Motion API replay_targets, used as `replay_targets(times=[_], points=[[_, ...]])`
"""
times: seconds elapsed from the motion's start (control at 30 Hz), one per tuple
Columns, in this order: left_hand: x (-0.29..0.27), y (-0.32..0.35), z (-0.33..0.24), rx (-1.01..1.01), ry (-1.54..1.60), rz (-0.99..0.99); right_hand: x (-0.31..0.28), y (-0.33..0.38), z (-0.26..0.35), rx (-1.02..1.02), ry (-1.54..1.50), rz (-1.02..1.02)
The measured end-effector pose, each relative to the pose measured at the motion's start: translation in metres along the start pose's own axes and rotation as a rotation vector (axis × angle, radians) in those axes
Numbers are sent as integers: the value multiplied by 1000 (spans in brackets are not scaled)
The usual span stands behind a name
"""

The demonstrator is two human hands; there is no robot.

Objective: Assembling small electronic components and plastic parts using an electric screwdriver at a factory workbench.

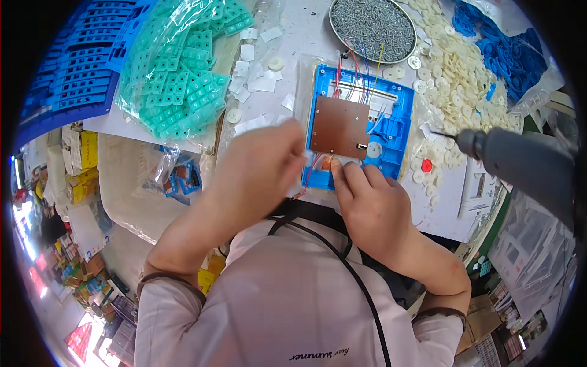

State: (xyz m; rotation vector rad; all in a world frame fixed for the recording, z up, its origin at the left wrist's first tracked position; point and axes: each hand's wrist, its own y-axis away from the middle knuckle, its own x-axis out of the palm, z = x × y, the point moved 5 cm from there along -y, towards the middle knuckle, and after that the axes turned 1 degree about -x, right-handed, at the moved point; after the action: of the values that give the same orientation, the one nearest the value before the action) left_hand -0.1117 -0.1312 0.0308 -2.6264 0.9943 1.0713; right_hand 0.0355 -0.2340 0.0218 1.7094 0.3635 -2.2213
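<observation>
A blue plastic housing (397, 131) lies on the white bench, with a brown circuit board (339, 127) set in it and thin coloured wires (354, 76) running from its top. My left hand (260, 168) rests at the housing's lower left edge, fingers curled against it. My right hand (367, 205) is at the lower edge, its fingertips pinching a small orange part (327, 163) beside the board's bottom corner. What the left fingers grip is hidden.
A round metal dish of screws (372, 27) stands behind the housing. White round discs (455, 79) and blue plastic pieces (507, 49) lie at right, teal keypad sheets (183, 67) and blue trays (79, 67) at left. A grey power screwdriver (520, 162) hangs at right.
</observation>
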Motion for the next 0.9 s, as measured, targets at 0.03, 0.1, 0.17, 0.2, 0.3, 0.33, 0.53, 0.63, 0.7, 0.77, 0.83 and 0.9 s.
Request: replay_targets(times=[0.03,0.1,0.17,0.2,0.3,0.33,0.53,0.63,0.7,0.77,0.83,0.9], points=[[-9,4,8,-19,-34,-85,0,1,0,6,8,10],[-21,13,19,-163,-58,-185,1,1,-1,2,-20,-17],[-9,27,13,-2,-159,-236,4,4,-6,-14,-93,-90],[2,34,13,46,-165,-214,3,4,-7,-10,-102,-103],[33,47,15,136,-92,-64,2,3,-8,-8,-110,-103],[33,48,19,111,34,-38,2,1,-7,-13,-101,-79],[-2,22,32,-74,532,-21,1,-8,-1,-1,-23,42],[-3,-2,25,-43,598,-54,0,-9,-1,2,24,110],[5,-10,19,-53,663,5,-1,-8,-3,-4,3,147],[15,-16,10,-167,794,101,-1,-7,-8,-23,-67,160],[22,-17,6,-186,846,131,0,-5,-9,2,-116,133],[29,-16,9,-111,823,90,0,-4,-8,17,-124,124]])
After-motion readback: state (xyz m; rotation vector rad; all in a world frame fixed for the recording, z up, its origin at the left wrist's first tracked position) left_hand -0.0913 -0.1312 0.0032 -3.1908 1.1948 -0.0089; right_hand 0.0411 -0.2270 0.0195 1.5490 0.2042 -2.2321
